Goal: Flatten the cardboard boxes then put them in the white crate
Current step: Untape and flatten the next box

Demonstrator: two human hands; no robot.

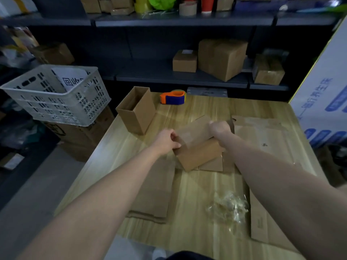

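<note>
While in two hands (166,140) (220,128), one box (197,147)

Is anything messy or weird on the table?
A crumpled clear plastic wad lies loose on the wooden table, near its front edge beside flat cardboard sheets. It looks like leftover rubbish. Nothing seems spilled.

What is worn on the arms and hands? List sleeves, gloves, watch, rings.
The left hand and right hand are bare: no gloves, no visible rings. The left forearm and right forearm are uncovered, with no sleeve, watch or band in view. Only dark clothing shows at the bottom edge.
</note>
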